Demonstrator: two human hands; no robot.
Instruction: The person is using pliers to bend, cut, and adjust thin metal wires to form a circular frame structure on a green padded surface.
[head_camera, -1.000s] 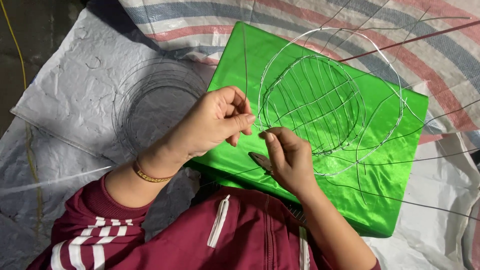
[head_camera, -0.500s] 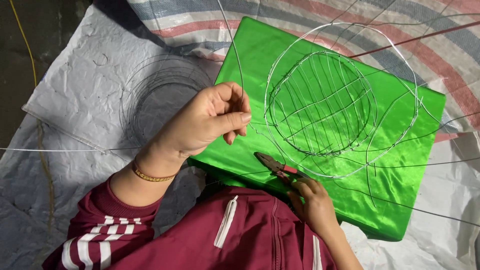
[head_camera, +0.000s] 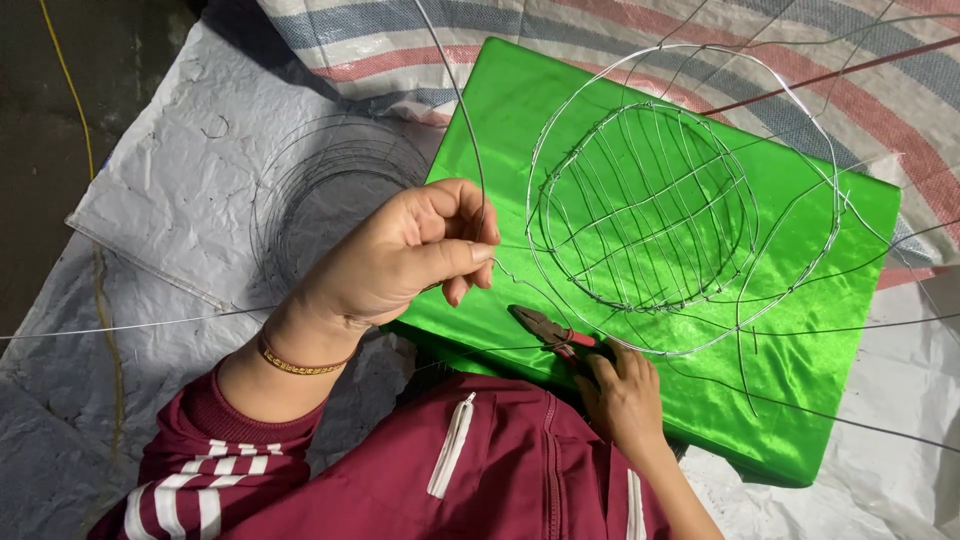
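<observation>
Head view shows the left hand (head_camera: 400, 262) raised over the near-left corner of the green satin-covered board (head_camera: 800, 330), thumb and fingers pinched shut on a thin steel wire (head_camera: 462, 110) that arcs up and away from the fingertips. Down at the board's near edge, the right hand (head_camera: 622, 392) has its fingers on the dark handles of the pliers (head_camera: 550, 333), which lie on the cloth with their nose pointing left; whether the hand has closed round them cannot be told. Just beyond the pliers and right of the pinching hand sits the wire basket frame (head_camera: 650, 205), a woven bowl inside a wider outer ring, resting on the board. It looks light and springy, easily bent out of shape, so the stiffer rim would be the place to hold it. A loose coil of wire (head_camera: 300, 200) lies on the grey plastic sheet (head_camera: 160, 190) to the left, well apart.
</observation>
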